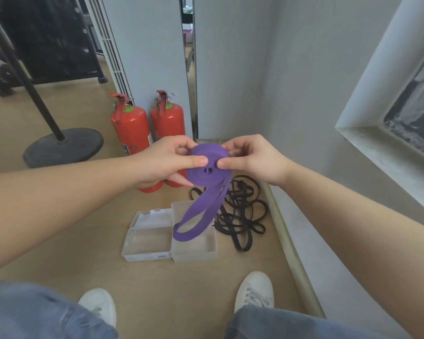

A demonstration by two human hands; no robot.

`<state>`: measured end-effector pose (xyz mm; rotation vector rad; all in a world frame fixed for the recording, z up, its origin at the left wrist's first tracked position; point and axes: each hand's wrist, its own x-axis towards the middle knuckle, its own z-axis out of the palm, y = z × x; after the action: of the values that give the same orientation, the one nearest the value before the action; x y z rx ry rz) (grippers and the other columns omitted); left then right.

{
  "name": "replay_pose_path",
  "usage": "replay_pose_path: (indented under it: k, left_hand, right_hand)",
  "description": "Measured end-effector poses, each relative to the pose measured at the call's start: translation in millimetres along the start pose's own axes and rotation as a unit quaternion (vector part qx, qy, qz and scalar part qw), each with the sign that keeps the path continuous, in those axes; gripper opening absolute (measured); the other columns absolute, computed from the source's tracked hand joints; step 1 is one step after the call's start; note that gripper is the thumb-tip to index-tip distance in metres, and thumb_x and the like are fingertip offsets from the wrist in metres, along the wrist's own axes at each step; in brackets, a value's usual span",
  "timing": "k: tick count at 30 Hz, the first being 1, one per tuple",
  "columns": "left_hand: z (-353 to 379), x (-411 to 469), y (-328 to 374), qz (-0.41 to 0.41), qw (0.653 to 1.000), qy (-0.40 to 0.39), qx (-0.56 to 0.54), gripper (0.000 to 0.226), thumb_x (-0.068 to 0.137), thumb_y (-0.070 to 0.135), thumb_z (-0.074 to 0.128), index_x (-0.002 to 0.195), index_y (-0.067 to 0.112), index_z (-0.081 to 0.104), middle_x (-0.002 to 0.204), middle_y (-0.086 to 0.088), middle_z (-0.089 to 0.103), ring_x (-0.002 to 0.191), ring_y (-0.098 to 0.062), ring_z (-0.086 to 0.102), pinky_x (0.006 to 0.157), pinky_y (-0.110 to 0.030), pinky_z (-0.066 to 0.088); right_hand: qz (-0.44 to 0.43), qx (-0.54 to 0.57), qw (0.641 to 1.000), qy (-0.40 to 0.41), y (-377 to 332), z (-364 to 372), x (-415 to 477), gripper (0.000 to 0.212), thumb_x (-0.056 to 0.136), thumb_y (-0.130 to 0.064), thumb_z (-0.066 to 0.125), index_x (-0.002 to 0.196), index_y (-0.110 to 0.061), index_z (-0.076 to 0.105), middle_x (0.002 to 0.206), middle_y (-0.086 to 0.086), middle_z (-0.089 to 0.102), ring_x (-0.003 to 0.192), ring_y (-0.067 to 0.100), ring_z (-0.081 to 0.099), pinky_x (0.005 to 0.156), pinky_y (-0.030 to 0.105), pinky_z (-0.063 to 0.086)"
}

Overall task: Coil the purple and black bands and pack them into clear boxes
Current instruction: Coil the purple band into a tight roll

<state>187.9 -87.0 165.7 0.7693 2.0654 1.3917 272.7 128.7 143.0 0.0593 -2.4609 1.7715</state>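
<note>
Head view: the left hand (167, 162) and the right hand (252, 160) are raised in front of the body, each with a closed grip on the purple band (206, 173); thumb and curled fingers of each hand pinch the coiled part, the left from its left side, the right from its right; the coil is a flat spiral held in the air above the floor (201, 285), with a small hole at its centre; a loose loop of the same band hangs down from the coil, its lower end over the right-hand one of two clear boxes (194, 256); whether the loop touches that box I cannot tell; the boxes sit side by side on the floor, the left-hand one open with its lid folded back; the black bands (242, 211) lie in a tangled heap just right of the boxes, beside the skirting; two red fire extinguishers (131, 128) stand upright beyond the hands; a round black stand base (64, 146) rests to the left; two white shoes (253, 292) show at the bottom.
</note>
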Motion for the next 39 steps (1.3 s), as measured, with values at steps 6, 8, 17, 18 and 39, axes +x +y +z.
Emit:
replay_pose_path:
  k: [6, 8, 17, 18, 39]
  left_hand:
    - [-1, -1, 7, 0.038, 0.990, 0.004, 0.136, 0.032, 0.083, 0.027, 0.082, 0.113, 0.025, 0.072, 0.101, -0.002, 0.076, 0.086, -0.015, 0.077, 0.075, -0.045, 0.065]
    - [0, -1, 7, 0.037, 0.989, 0.011, 0.143, 0.027, 0.085, 0.027, 0.080, 0.110, 0.023, 0.071, 0.102, -0.003, 0.074, 0.083, -0.016, 0.077, 0.072, -0.043, 0.065]
    - [2, 1, 6, -0.060, 0.982, -0.010, -0.178, 0.021, 0.098, 0.010, 0.060, 0.119, 0.006, 0.058, 0.115, -0.016, 0.073, 0.106, -0.028, 0.073, 0.087, -0.051, 0.061]
    - [1, 1, 7, -0.065, 0.981, -0.015, -0.184, 0.021, 0.098, 0.009, 0.059, 0.119, 0.007, 0.059, 0.117, -0.017, 0.073, 0.108, -0.029, 0.072, 0.088, -0.052, 0.060]
    - [9, 2, 1, -0.041, 0.990, -0.002, -0.136, 0.023, 0.100, 0.019, 0.059, 0.119, 0.005, 0.057, 0.118, -0.014, 0.071, 0.104, -0.025, 0.074, 0.078, -0.044, 0.064]
  right_hand:
    - [-0.019, -0.103, 0.994, -0.021, -7, 6, 0, 0.013, 0.086, -0.022, 0.081, 0.098, -0.021, 0.076, 0.094, 0.004, 0.080, 0.088, 0.024, 0.077, 0.084, 0.042, 0.063]
    - [-0.021, -0.088, 0.996, -0.020, -7, 8, 1, 0.014, 0.089, -0.020, 0.079, 0.102, -0.020, 0.075, 0.097, 0.006, 0.080, 0.093, 0.027, 0.077, 0.087, 0.045, 0.062]
    - [0.001, 0.066, 0.998, -0.004, -9, -2, 2, 0.034, 0.090, -0.003, 0.073, 0.123, -0.002, 0.068, 0.110, 0.015, 0.077, 0.104, 0.031, 0.074, 0.096, 0.043, 0.058]
    - [-0.001, 0.069, 0.998, -0.003, -10, -3, 2, 0.035, 0.089, -0.003, 0.074, 0.123, 0.000, 0.068, 0.110, 0.017, 0.077, 0.104, 0.032, 0.074, 0.096, 0.043, 0.058]
    - [-0.016, 0.104, 0.993, 0.049, -5, 2, 3, 0.026, 0.084, 0.007, 0.076, 0.101, -0.011, 0.068, 0.089, 0.009, 0.079, 0.082, 0.024, 0.075, 0.085, 0.041, 0.060]
